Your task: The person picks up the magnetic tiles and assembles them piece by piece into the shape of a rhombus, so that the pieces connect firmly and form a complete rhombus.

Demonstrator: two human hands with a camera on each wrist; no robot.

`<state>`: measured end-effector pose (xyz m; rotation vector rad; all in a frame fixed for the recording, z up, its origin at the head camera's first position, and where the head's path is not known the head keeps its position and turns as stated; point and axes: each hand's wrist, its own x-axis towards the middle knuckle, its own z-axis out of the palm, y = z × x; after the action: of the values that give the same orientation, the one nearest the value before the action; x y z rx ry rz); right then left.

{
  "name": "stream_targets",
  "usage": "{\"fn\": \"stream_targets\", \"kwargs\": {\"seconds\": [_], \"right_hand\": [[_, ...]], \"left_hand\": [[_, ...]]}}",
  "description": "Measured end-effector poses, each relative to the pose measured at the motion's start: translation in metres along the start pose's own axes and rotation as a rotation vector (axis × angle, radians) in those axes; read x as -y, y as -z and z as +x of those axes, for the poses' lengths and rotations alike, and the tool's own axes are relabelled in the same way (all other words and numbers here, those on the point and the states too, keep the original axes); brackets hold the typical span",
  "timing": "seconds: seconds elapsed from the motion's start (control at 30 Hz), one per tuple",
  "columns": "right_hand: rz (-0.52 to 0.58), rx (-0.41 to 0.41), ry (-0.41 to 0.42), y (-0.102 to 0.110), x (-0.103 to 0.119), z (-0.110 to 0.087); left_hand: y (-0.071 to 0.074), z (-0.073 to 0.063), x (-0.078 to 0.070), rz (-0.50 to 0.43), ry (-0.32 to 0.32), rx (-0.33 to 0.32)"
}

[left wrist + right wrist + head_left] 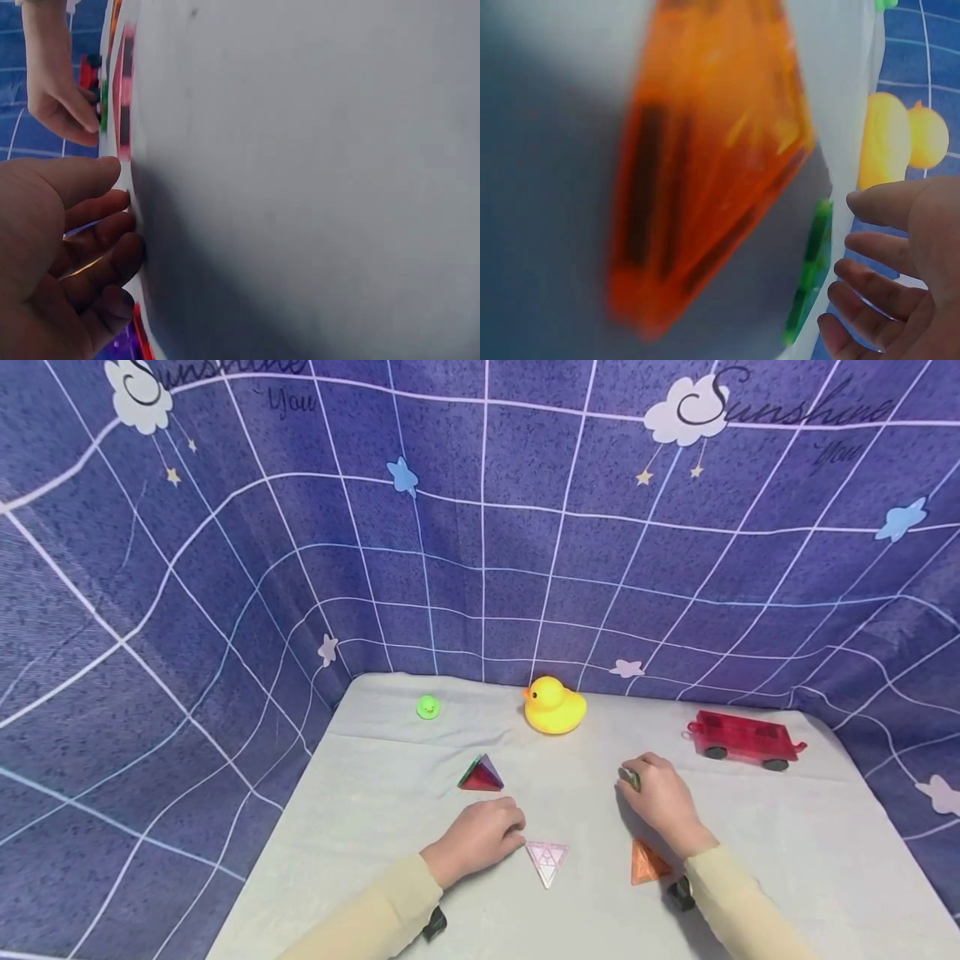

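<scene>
My left hand (480, 833) is held low over the white cloth with loosely bent fingers and nothing in them. Just right of its fingertips lies a pale pink triangular tile (547, 860). A small pyramid of red, green and purple tiles (482, 774) stands beyond that hand. My right hand (660, 797) reaches down over a green tile (810, 274), its thumb and fingers apart in the right wrist view. That tile lies on the cloth, partly hidden by the hand in the head view. An orange triangular tile (647, 862) lies near the right wrist.
A yellow rubber duck (555, 706) and a small green duck-like toy (428, 707) sit at the back of the cloth-covered table (360, 860). A red toy wagon (746, 739) stands at the back right. Blue patterned curtains (525, 552) enclose the table.
</scene>
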<state>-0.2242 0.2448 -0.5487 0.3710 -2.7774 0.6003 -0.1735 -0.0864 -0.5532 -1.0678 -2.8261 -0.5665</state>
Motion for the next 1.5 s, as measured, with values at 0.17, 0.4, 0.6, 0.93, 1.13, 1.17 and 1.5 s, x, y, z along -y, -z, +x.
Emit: {"fn": "stream_targets", "kwargs": {"seconds": [0.17, 0.4, 0.6, 0.93, 1.13, 1.17, 1.5], "right_hand": [[0.001, 0.004, -0.011, 0.005, -0.011, -0.01], [-0.001, 0.033, -0.024, 0.011, -0.021, -0.022], [0.005, 0.072, -0.019, 0.013, -0.024, -0.026], [0.024, 0.066, 0.015, 0.012, -0.025, -0.028], [0.03, 0.092, -0.005, 0.014, -0.029, -0.027], [0.031, 0.098, -0.011, 0.014, -0.03, -0.026], [0.054, 0.148, -0.022, 0.015, -0.028, -0.024]], "left_hand": [[-0.004, 0.001, -0.009, 0.005, -0.063, 0.033], [-0.004, 0.003, -0.014, 0.014, -0.123, 0.072], [0.002, 0.003, -0.018, 0.005, -0.14, 0.082], [0.006, 0.004, -0.019, -0.033, -0.137, 0.098], [0.002, 0.004, -0.015, -0.102, -0.142, 0.074], [0.001, 0.004, -0.014, -0.109, -0.148, 0.071], [-0.004, 0.006, -0.006, -0.115, -0.164, 0.097]]}}
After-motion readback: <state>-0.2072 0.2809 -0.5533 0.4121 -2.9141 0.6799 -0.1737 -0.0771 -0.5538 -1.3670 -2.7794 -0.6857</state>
